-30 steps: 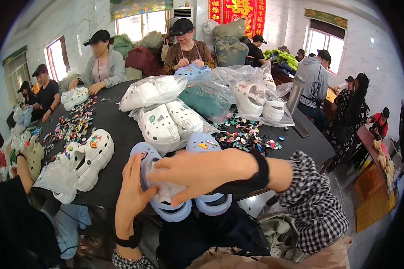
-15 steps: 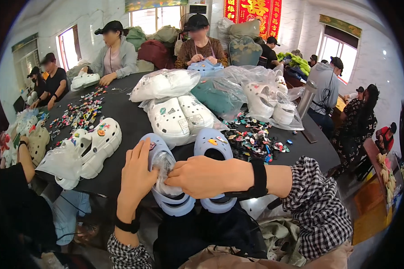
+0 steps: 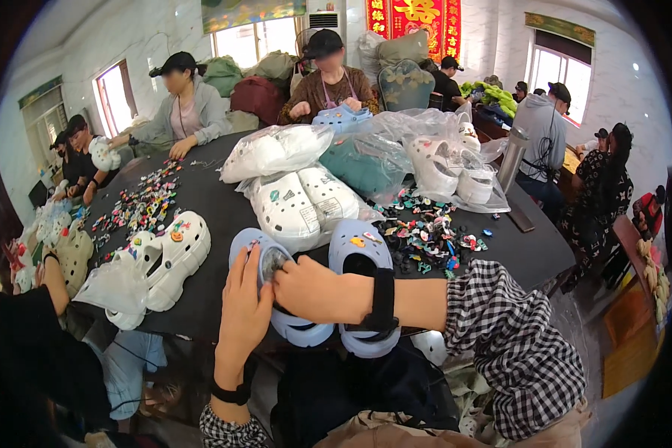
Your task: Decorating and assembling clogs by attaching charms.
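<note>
A pair of light-blue clogs stands side by side at the table's near edge, toes pointing away. My left hand (image 3: 244,308) grips the outer side of the left clog (image 3: 303,331), its fingers stretched along the upper and its thumb by the opening. Crumpled clear plastic (image 3: 275,261) fills part of that opening. My right hand (image 3: 317,290) is closed and pressed into the plastic, its fingertips hidden. Below my right wrist is the right clog (image 3: 351,237), with small charms on its toe and a dark inside; nothing touches its toe.
Bagged white clogs (image 3: 291,201) stand just beyond, beside a teal bagged pair (image 3: 366,166). Piles of small colourful charms (image 3: 433,231) lie right and left. White clogs (image 3: 178,257) sit at left, a steel flask (image 3: 512,160) at right. Several people work around the black table (image 3: 224,328).
My right hand has pushed the plastic deeper into the left clog, so less sticks out. The view has shifted slightly. A person at far left now holds up a white shoe.
</note>
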Demonstrator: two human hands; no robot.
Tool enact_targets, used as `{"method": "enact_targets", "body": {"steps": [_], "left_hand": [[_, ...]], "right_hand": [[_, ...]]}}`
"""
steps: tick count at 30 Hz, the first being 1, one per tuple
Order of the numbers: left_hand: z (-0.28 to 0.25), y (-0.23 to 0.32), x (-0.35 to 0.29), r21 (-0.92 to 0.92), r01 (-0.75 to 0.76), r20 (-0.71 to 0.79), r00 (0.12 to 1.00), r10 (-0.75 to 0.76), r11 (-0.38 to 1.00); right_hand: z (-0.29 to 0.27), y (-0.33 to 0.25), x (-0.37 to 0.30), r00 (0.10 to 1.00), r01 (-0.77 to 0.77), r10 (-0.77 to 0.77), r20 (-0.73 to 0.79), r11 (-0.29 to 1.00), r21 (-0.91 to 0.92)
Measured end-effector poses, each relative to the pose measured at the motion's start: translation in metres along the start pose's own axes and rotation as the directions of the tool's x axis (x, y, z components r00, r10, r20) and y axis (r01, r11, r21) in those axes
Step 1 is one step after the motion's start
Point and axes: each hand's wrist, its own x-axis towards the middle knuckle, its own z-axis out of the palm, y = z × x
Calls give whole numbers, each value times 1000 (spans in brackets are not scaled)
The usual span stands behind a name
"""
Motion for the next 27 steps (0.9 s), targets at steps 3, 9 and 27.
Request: {"method": "enact_targets", "body": {"steps": [3,9,27], "left_hand": [[-2,-3,1,62,-16,21,1000,15,998],[-3,0,4,135,-87,14,996,86,987],[11,29,10,-105,-37,-146,989,22,994]], "right_hand": [[-10,-3,-10,999,19,-25,35,983,185],[-49,-10,-48,988,73,9,-157,857,510],[-3,1,-140,546,-578,828,-132,485,656]]}}
